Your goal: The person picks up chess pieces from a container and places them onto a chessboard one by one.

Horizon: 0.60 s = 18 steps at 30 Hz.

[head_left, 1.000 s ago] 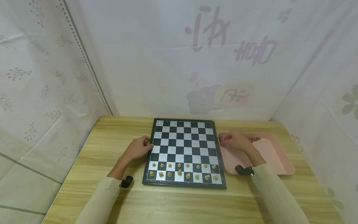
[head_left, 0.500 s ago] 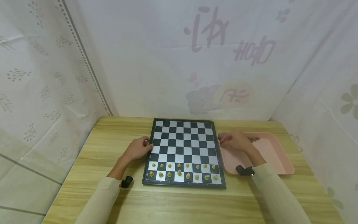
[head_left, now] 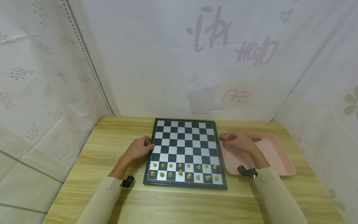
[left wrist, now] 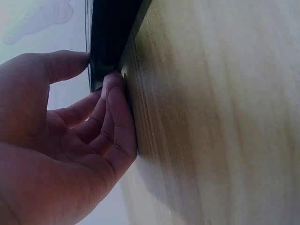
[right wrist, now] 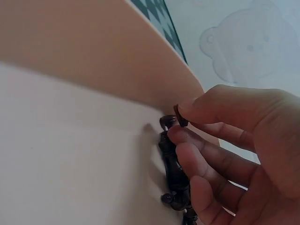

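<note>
The black-and-white chessboard (head_left: 184, 140) lies flat on the table. My left hand (head_left: 138, 147) grips its left edge, thumb on the upper rim and fingers curled against the side near the tabletop, as the left wrist view shows. Inside the pink tray (head_left: 268, 155), my right hand (head_left: 237, 141) is at the far left corner. Its thumb and index finger pinch a small dark chess piece (right wrist: 180, 116); the fingers cover part of it, so I cannot tell which piece. Several more dark chess pieces (right wrist: 173, 168) lie in a cluster under the other fingers.
Two rows of cream chess pieces (head_left: 180, 172) stand on the board's near side. The tray is close to the board's right edge, its raised wall (right wrist: 93, 51) beside my right hand. Patterned white cloth (head_left: 153, 62) hangs behind the wooden table (head_left: 173, 205).
The head view has shifted slightly. My left hand stays on the board's edge, and my right hand stays in the tray corner with only a small movement.
</note>
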### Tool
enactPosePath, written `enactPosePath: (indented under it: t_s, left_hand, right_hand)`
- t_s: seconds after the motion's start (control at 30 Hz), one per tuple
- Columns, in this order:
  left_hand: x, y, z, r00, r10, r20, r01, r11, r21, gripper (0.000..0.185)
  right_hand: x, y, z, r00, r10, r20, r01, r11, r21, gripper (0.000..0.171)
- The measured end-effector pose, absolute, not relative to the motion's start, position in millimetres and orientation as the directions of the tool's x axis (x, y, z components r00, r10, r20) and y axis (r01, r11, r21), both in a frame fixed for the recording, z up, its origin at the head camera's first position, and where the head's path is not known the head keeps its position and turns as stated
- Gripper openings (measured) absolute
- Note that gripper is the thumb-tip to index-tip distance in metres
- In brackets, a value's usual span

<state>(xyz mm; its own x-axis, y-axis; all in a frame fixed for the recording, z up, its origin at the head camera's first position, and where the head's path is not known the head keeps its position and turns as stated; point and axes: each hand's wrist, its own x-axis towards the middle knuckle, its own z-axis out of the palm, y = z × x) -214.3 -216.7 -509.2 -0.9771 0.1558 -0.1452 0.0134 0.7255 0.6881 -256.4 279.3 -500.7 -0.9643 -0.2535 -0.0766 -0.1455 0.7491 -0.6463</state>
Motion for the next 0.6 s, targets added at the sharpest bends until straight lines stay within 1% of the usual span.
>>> enactPosePath:
  t_s: [0.13,0.23,0.43,0.6]
  left_hand:
    - [-215,-217,-510,-0.977,0.159,-0.144,0.016,0.722,0.691,0.045]
    - [-215,-218,-511,-0.976,0.163,-0.145,0.017,0.719,0.694,0.044]
    - [-215,-217,-511,-0.975,0.164,-0.149,0.012,0.711,0.703,0.045]
    - [-215,-218,-511,-0.975,0.161,-0.151,0.009,0.714,0.700,0.044]
  right_hand:
    - [-255,282,-497,-0.968,-0.235,-0.085,-0.119,0.732,-0.671,0.015]
    - [-253,281,-494,-0.970,-0.229,-0.080,-0.112,0.716,-0.689,0.019]
    - [-250,274,-487,-0.978,-0.186,-0.095,-0.057,0.674,-0.737,0.030]
    - [-255,267,-483,-0.980,-0.186,-0.077,-0.070,0.673,-0.737,0.034]
